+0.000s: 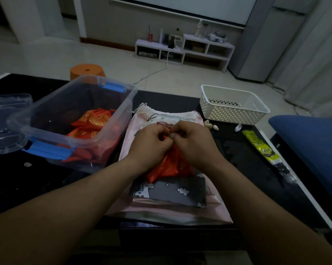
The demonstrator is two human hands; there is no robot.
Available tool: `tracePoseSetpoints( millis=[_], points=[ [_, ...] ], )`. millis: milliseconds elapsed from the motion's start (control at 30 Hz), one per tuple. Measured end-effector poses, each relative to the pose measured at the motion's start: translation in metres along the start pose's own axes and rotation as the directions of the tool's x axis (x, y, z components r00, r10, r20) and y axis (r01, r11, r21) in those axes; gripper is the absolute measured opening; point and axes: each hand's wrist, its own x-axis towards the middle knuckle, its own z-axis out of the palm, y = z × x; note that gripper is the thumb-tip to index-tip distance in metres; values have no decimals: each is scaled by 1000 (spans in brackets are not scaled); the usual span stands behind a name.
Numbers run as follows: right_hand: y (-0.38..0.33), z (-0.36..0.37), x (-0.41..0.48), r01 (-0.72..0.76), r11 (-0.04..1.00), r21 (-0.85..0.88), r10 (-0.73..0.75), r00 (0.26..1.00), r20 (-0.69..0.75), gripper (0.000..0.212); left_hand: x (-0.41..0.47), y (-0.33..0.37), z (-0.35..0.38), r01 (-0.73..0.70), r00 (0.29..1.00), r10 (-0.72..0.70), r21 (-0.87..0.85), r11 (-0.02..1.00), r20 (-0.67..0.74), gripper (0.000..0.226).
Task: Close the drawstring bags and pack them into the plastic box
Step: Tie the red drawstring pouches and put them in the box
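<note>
One black bench carries all things under and around the hands. To the left of the hands stands a big clear plastic box with blue latches, open on top. Inside it lie several red bags with gold pattern. Further left of the box lies a clear lid, only partly in view.

Directly under the hands lies a wide pink bag, flat on the bench, its mouth on the far side of the hands. On it, on the near side of the hands, lies a grey bag with white clouds and stars. Beyond the hands and to the right stands a white basket with round holes.

A red bag lies on the grey one and reaches up to the hands. The left hand and the right hand are touching one another at the neck of this red bag. The fingers of both are curled and pinch the gathered mouth with its thin cords.

To the right of the hands lies a long yellow packet. Just beside the right hand, between it and the basket, lie some small pale shells.
</note>
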Motion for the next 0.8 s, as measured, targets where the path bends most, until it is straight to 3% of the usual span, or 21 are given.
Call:
tracePoseSetpoints(
  millis=[233, 500, 800],
  points=[
    [4, -3, 2, -89, 986, 138, 94, 995, -28, 12, 7, 0, -15, 41, 985, -16, -142, 989, 172, 11],
    [6, 0, 3, -152, 946, 287, 158, 987, 3, 6, 11, -2, -27, 83, 953, -22, -189, 978, 302, 13],
    [2, 0, -2, -138, 966, 218, 134, 990, 34, 12, 11, -7, -36, 253, 901, -116, -287, 924, 419, 4]
  ],
)
